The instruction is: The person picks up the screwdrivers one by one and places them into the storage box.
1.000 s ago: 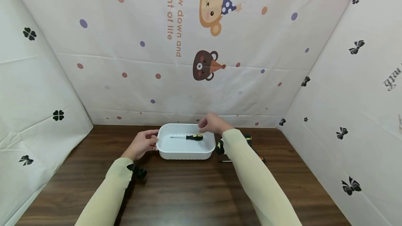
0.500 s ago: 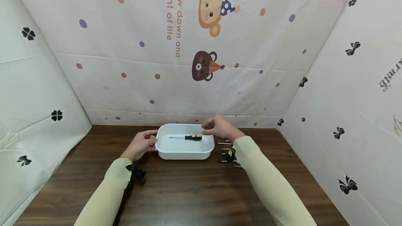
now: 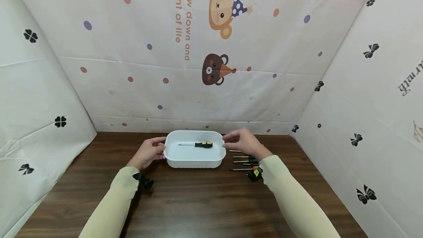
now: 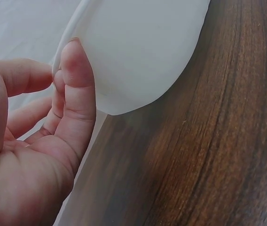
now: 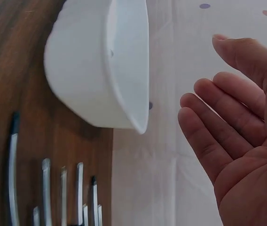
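A white plastic tray [image 3: 195,164] stands on the table with one screwdriver [image 3: 204,144] lying inside it, its black and yellow handle to the right. My left hand [image 3: 148,152] pinches the tray's left rim; in the left wrist view, thumb and fingers meet on either side of that rim. My right hand [image 3: 247,142] is by the tray's right end, with nothing in it. In the right wrist view its fingers are spread and gently bent, apart from the tray wall [image 5: 77,61].
Several more screwdrivers [image 3: 240,169] lie side by side on the brown wooden table [image 3: 198,201], right of the tray, partly hidden by my right wrist. Printed white cloth [image 3: 185,94] hangs behind the table and along both sides.
My right hand has moved from above the tray to the right, past its right rim, uncovering screwdriver shafts on the table. The left hand, tray and screwdriver inside stay put.
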Demonstrator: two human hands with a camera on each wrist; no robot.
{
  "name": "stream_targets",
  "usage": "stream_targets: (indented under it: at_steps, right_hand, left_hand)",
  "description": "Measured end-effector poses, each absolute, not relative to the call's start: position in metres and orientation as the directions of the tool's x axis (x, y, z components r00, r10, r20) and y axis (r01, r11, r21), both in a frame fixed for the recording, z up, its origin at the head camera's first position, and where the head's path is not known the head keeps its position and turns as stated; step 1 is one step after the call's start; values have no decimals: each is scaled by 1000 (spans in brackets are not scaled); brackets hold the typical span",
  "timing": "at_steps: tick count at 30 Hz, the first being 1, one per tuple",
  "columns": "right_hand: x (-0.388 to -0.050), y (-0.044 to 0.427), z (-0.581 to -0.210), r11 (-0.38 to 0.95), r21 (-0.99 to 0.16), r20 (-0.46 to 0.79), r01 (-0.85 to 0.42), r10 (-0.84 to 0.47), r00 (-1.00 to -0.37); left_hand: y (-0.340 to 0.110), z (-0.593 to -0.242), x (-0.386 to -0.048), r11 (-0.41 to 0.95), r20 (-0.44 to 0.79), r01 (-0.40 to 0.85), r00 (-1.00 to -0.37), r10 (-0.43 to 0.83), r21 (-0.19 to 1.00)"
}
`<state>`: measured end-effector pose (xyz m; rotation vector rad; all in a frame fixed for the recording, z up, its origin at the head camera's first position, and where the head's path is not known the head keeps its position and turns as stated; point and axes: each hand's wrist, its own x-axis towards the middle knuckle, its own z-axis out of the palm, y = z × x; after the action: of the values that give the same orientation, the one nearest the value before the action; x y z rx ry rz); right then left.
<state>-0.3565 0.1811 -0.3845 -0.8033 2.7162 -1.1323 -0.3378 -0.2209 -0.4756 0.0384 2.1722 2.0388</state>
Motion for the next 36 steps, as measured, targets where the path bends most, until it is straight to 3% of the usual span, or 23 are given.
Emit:
stream_targets:
  at_steps: [25,32,36]
  right_hand:
    - [-323,250,-425,512,-779,157,-362,-399,-903]
    - [-312,269,-441,402,-887,86,-229,-344,-935]
    - [-306,278,-449,354,-905,111,-236,-340,-934]
  left_hand:
    - [-222,-479,-339,65,-94,-86,-987,128,994]
    - [-222,-480,-340,70,-95,-86,-987,128,994]
    - [-220,-481,-341,62,-99,-92,-987,125,994]
